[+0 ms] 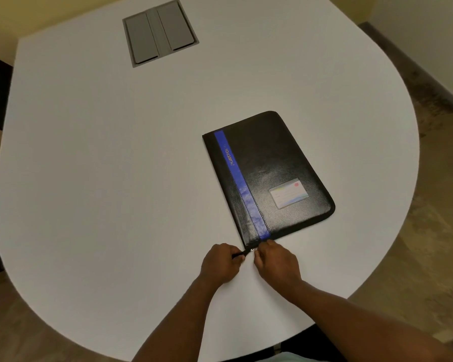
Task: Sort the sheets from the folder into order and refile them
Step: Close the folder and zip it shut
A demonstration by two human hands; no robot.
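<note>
From the head camera, both hands meet at the near corner of one black zip folder (pixel 268 176). The left hand (pixel 220 262) has its fingers curled in, thumb and fingers pinching a short dark tab (pixel 239 254) that sticks out from the folder's corner. The right hand (pixel 277 262) is also curled, its fingertips (pixel 258 253) bunched right at the small silvery zip pull (pixel 253 250) at that same corner; they are against it, but whether they actually grip it I cannot tell, as the fingers cover most of it. The two hands are just beside each other, nearly touching.

The folder lies flat and closed on the white table (pixel 115 165), right of centre, its long side angled away from the person. It carries one blue stripe (pixel 239 181) running its length, with lettering on it, and one clear card window (pixel 288 195) holding a single card. No sheets show outside it.

Count: two hands, one folder, one stripe, one card window. At the far side of the table, one grey recessed panel (pixel 160 32) with two flap lids side by side
</note>
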